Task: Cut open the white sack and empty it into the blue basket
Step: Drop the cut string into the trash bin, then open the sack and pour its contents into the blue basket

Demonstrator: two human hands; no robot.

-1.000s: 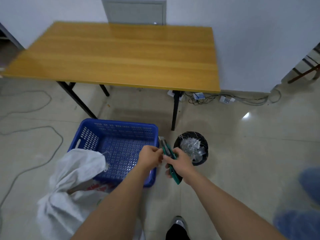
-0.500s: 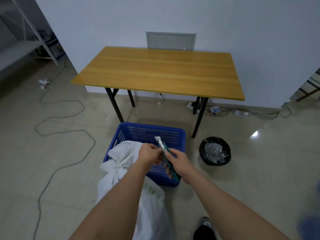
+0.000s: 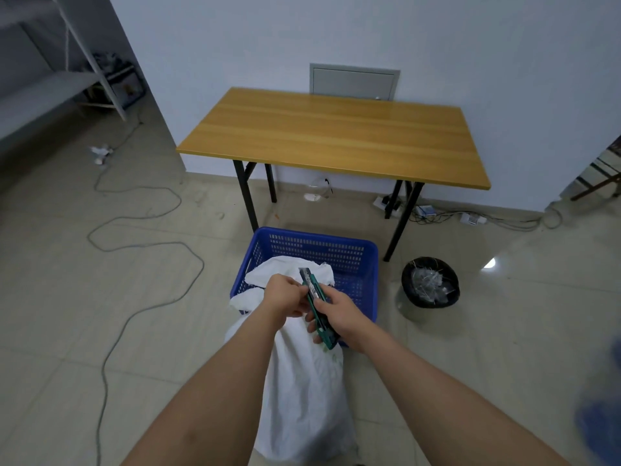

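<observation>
A white sack [image 3: 302, 391] stands on the floor below my arms, its tied top leaning over the near rim of the blue basket [image 3: 353, 253]. Above the sack I hold a green utility knife [image 3: 314, 294] with a short blade out at its far end. My right hand [image 3: 336, 314] grips the knife's handle. My left hand [image 3: 284, 295] pinches the knife's body near the blade. The basket's floor shows bare through its far half; the sack hides the near left part.
A wooden table [image 3: 329, 136] on black legs stands behind the basket. A black bin [image 3: 430, 282] with clear plastic inside sits right of the basket. A grey cable [image 3: 141, 297] snakes over the tiled floor at left. Power strips and wires [image 3: 470, 218] lie along the wall.
The view has pulled back and swung left, so the sack now sits centred below my hands. Both hands stay on the knife in much the same hold.
</observation>
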